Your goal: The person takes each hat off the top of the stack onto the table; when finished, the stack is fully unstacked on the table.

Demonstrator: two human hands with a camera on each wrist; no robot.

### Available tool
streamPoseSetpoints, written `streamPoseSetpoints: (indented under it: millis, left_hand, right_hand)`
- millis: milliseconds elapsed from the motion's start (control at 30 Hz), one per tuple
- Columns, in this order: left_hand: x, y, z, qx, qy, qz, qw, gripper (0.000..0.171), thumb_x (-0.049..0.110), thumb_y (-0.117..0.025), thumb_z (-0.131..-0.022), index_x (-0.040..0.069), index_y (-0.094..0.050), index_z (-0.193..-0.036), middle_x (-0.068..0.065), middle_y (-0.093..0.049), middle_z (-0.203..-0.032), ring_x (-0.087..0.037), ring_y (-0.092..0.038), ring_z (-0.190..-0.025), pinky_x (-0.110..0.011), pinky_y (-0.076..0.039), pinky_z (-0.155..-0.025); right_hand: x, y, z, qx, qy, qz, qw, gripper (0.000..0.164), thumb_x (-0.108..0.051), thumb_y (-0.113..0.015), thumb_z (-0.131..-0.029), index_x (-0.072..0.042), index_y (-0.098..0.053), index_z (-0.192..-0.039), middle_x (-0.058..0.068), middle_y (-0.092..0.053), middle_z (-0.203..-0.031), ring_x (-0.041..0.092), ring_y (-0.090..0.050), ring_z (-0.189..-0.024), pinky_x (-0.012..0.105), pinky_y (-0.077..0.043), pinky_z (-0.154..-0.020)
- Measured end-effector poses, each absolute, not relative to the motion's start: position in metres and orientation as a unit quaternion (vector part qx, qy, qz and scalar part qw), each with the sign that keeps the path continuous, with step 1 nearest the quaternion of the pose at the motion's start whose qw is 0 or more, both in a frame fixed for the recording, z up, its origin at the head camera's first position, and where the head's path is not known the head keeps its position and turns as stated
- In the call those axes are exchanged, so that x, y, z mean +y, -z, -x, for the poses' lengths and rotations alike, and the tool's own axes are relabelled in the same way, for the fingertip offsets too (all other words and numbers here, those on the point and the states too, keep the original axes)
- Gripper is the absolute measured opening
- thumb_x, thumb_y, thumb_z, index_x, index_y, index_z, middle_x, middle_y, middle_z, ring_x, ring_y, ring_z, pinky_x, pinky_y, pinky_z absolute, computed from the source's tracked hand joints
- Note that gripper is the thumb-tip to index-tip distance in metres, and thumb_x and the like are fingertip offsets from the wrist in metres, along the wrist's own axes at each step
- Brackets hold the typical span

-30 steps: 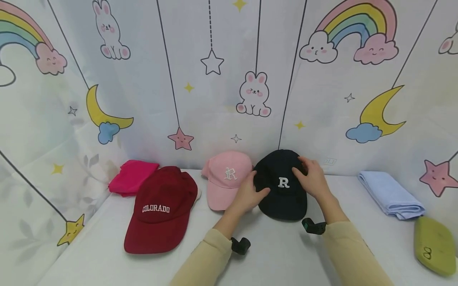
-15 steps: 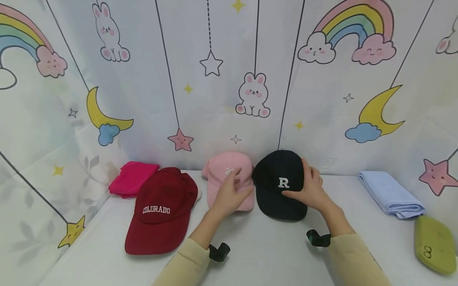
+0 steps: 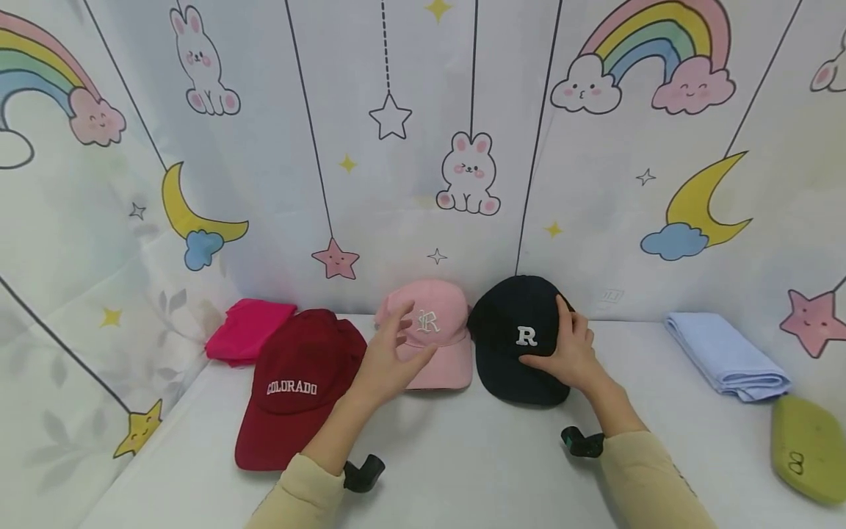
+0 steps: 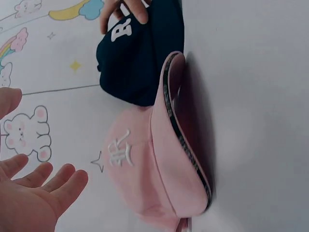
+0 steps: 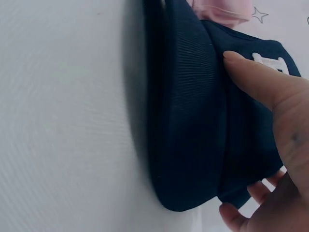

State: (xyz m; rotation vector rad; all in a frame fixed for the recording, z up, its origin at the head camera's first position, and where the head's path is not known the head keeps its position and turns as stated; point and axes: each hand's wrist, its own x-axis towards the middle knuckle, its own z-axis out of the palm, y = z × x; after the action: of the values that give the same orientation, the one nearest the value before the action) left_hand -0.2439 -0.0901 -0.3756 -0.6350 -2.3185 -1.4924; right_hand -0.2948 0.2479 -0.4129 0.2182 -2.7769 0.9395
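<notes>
A black cap (image 3: 512, 323) with a white R stands on the table at the back. My right hand (image 3: 571, 351) holds its right side. In the right wrist view the thumb (image 5: 260, 82) presses on the cap's front, with the other fingers round its side. Left of it, touching or nearly so, is a pink cap (image 3: 446, 360) with a white letter. My left hand (image 3: 386, 364) hovers in front of the pink cap's left side, fingers spread and holding nothing. In the left wrist view there is a gap between that hand (image 4: 34, 198) and the pink cap (image 4: 140, 169).
A dark red COLORADO cap (image 3: 297, 397) stands to the left, partly behind my left forearm. Behind it lies a bright pink folded cloth (image 3: 247, 327). At the right are a folded light blue cloth (image 3: 727, 356) and a green case (image 3: 809, 448). A printed curtain (image 3: 396, 191) backs the table.
My left hand has left the black cap and moved leftward past the pink cap's front. My right hand has slid slightly down the black cap's right side. The caps stay about where they were.
</notes>
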Motion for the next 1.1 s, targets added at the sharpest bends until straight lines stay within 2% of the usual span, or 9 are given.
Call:
streamPoseSetpoints:
  millis: [233, 533, 800, 1100]
  left_hand:
    - [-0.121, 0.369, 0.231, -0.820, 0.490, 0.213, 0.204, 0.076, 0.016, -0.076, -0.090, 0.008, -0.036, -0.154, -0.009, -0.047, -0.148, -0.027, -0.051, -0.129, -0.046, -0.047, -0.103]
    - [-0.165, 0.363, 0.220, -0.820, 0.477, 0.180, 0.259, 0.077, 0.010, -0.076, -0.089, 0.002, -0.034, -0.153, -0.014, -0.041, -0.153, -0.033, -0.049, -0.131, -0.048, -0.044, -0.105]
    - [-0.199, 0.360, 0.212, -0.832, 0.470, 0.132, 0.263, 0.080, 0.014, -0.075, -0.090, 0.005, -0.030, -0.156, -0.010, -0.036, -0.157, -0.034, -0.042, -0.136, -0.049, -0.039, -0.109]
    - [-0.238, 0.360, 0.202, -0.869, 0.438, 0.034, 0.229, 0.092, 0.032, -0.075, -0.091, 0.012, -0.018, -0.161, -0.015, -0.028, -0.159, -0.040, -0.032, -0.141, -0.065, -0.036, -0.106]
  right_hand:
    - [0.245, 0.419, 0.299, -0.939, -0.319, -0.067, 0.114, 0.128, -0.037, -0.087, -0.078, -0.010, 0.007, -0.160, 0.037, -0.015, -0.141, 0.057, -0.020, -0.126, 0.075, -0.030, -0.096]
    - [0.242, 0.420, 0.303, -0.933, -0.329, -0.071, 0.124, 0.124, -0.035, -0.087, -0.079, -0.010, 0.005, -0.160, 0.036, -0.015, -0.141, 0.055, -0.020, -0.125, 0.072, -0.034, -0.096]
    - [0.242, 0.422, 0.308, -0.933, -0.332, -0.076, 0.120, 0.124, -0.035, -0.086, -0.080, -0.011, 0.005, -0.160, 0.036, -0.014, -0.143, 0.055, -0.020, -0.127, 0.073, -0.034, -0.097]
    - [0.244, 0.425, 0.311, -0.934, -0.325, -0.082, 0.124, 0.123, -0.037, -0.086, -0.080, -0.011, 0.003, -0.161, 0.036, -0.013, -0.145, 0.058, -0.021, -0.129, 0.075, -0.033, -0.097]
